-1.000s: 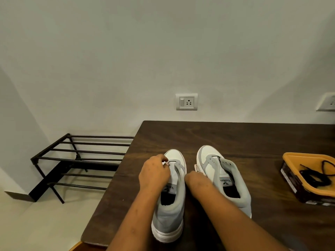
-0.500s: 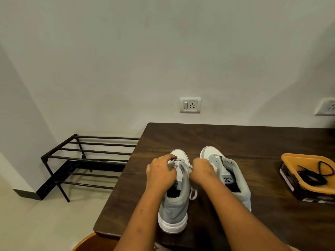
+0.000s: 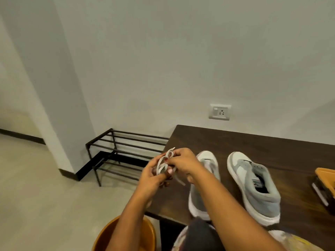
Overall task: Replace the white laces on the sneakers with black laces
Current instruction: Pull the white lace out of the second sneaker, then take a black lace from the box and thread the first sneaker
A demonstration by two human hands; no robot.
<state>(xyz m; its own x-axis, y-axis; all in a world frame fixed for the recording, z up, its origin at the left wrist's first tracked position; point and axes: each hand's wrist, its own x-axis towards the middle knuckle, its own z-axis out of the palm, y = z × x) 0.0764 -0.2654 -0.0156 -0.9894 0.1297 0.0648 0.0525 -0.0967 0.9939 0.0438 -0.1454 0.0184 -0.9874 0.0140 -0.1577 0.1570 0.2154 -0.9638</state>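
A looped white lace [image 3: 164, 164] is bunched between both hands, off the table's left edge. Two grey-and-white sneakers [image 3: 252, 185] stand unlaced side by side, toes toward the wall.

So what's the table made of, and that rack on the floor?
The table looks like dark brown wood, or a wood-look coating: streaky grain lines show on its smooth, slightly shiny top. The rack looks like metal, with thin, straight black bars in a dull finish. Whether it is painted or bare cannot be told.
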